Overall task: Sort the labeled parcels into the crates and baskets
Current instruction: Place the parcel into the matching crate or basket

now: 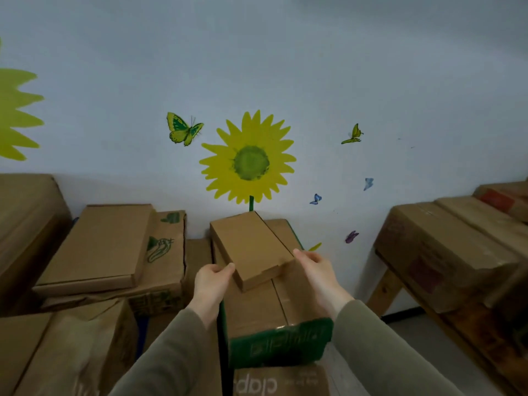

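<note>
A: Where is the parcel at this point?

B: The flat brown cardboard mailer box [251, 247] lies on top of a taller brown carton with green printed edges [281, 342], skewed so its near corner overhangs the carton's centre seam. The left hand [213, 284] has its fingers curled at the box's near-left corner, touching it. The right hand [313, 264] sits at the near-right edge, fingertips at or just beside the cardboard. The two hands are apart, one on each side. I cannot tell whether either has closed firmly on the box.

A: No label in sight?

B: None on the upper face. It may be underneath or on a side I can't see. No crates or baskets show here either, only more brown cartons: a stack on the left [114, 252] and a row on a wooden bench at the right [445, 252].

A: So how should the lift go?

B: I'd judge this is the pick-up step. Press inward evenly from both sides, thumbs on top and fingers under the overhanging edge, so the thin box doesn't flex or pivot out. Raise it level, clear of the carton beneath, before turning it over to find the label.

A: Any risk?

B: A one-sided pinch could let the far end drag across the carton. The front flap [270, 271] looks slightly raised, so gripping there might pop it open. Hold the solid side walls instead.
</note>
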The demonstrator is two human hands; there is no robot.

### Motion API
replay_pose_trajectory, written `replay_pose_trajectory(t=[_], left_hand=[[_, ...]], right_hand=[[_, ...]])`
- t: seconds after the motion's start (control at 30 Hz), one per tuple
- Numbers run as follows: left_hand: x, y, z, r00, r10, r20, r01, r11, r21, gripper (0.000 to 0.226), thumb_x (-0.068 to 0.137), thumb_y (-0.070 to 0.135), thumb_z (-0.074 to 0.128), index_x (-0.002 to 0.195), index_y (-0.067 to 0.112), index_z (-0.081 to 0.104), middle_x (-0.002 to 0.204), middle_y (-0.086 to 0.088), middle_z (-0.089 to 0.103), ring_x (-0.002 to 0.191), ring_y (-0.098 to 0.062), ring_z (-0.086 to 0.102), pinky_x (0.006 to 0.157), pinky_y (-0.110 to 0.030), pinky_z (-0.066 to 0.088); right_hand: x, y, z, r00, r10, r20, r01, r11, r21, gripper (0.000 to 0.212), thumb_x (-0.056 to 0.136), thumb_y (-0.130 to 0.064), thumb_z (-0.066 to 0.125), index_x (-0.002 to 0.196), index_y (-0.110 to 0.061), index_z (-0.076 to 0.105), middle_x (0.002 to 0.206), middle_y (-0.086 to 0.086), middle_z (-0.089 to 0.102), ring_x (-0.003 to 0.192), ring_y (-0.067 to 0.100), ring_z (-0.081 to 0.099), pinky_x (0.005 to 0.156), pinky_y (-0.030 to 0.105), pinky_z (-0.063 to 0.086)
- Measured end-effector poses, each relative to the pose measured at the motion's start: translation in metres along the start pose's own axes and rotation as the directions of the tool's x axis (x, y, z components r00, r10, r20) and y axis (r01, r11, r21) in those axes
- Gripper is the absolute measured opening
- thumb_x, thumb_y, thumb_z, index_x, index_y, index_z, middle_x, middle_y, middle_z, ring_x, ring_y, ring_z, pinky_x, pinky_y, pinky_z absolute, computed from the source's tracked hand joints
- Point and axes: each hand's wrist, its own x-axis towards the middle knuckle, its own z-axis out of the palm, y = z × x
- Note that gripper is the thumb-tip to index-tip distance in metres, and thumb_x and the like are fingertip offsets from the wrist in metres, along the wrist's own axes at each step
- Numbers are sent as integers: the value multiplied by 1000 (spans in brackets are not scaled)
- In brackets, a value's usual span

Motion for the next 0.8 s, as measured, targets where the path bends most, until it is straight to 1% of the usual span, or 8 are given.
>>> replay_pose_trajectory(t=[0.07, 0.13, 0.2, 0.3, 0.37, 0.47, 0.67, 0.8], left_hand=[[9, -2, 9, 999, -42, -2, 42, 999, -15, 48, 93, 22, 58, 134, -1, 46, 130, -15, 54, 118, -33, 51, 103, -41, 42], [15, -4, 16, 998, -54, -28, 53, 998, -18, 45, 95, 17, 55, 134, -3, 44, 127, -15, 54, 118, -32, 51, 94, -31, 42], [15, -2, 24, 997, -43, -58, 42, 999, -13, 43, 96, 13, 53, 134, -4, 43, 122, -15, 54, 117, -31, 50, 87, -29, 40], [15, 0, 31, 997, -22, -73, 20, 1000, -24, 43, 96, 13, 52, 135, -3, 42, 130, -16, 52, 114, -30, 51, 100, -36, 42], [15, 0, 34, 996, -20, -82, 17, 999, -32, 45, 96, 13, 52, 137, -3, 41, 137, -17, 47, 122, -30, 47, 104, -36, 38], [13, 3, 35, 995, -8, -104, 3, 998, -55, 42, 96, 9, 52, 135, -3, 43, 132, -16, 50, 119, -30, 49, 92, -30, 40], [-6, 8, 26, 994, -7, -107, -12, 984, -177, 47, 91, 9, 59, 134, 7, 40, 129, -17, 50, 113, -32, 52, 98, -48, 46], [-30, 19, 7, 998, -9, -57, -9, 955, -297, 41, 88, 6, 62, 125, 3, 44, 115, -14, 54, 100, -28, 56, 88, -44, 51]], right_hand=[[17, -2, 4, 1000, -16, 8, 17, 999, -34, 48, 94, -29, 57, 136, -8, 45, 138, 9, 47, 127, 23, 43, 93, 27, 32], [30, -2, 10, 998, -45, 32, 48, 994, -94, 47, 94, -27, 57, 136, -9, 45, 139, 9, 46, 128, 23, 43, 96, 27, 34], [40, 0, 15, 997, -58, 58, 65, 988, -137, 48, 95, -25, 56, 138, -8, 44, 140, 9, 46, 128, 23, 43, 101, 28, 34], [48, 6, 20, 994, -61, 94, 77, 982, -172, 48, 95, -20, 55, 140, -8, 42, 141, 8, 46, 128, 22, 43, 97, 24, 34], [50, 9, 22, 992, -58, 109, 77, 980, -182, 47, 96, -15, 53, 141, -8, 40, 141, 8, 46, 128, 22, 43, 95, 23, 33], [51, 9, 22, 993, -46, 107, 65, 981, -183, 46, 96, -9, 51, 141, -8, 41, 141, 9, 46, 128, 23, 44, 100, 26, 35], [28, 4, 17, 993, -61, 100, 74, 988, -136, 45, 96, -5, 50, 140, -7, 43, 140, 10, 47, 128, 23, 44, 101, 28, 35], [-2, -5, 16, 991, -93, 96, 101, 992, -75, 41, 95, -6, 51, 136, -8, 47, 135, 10, 50, 120, 21, 48, 102, 29, 39]])
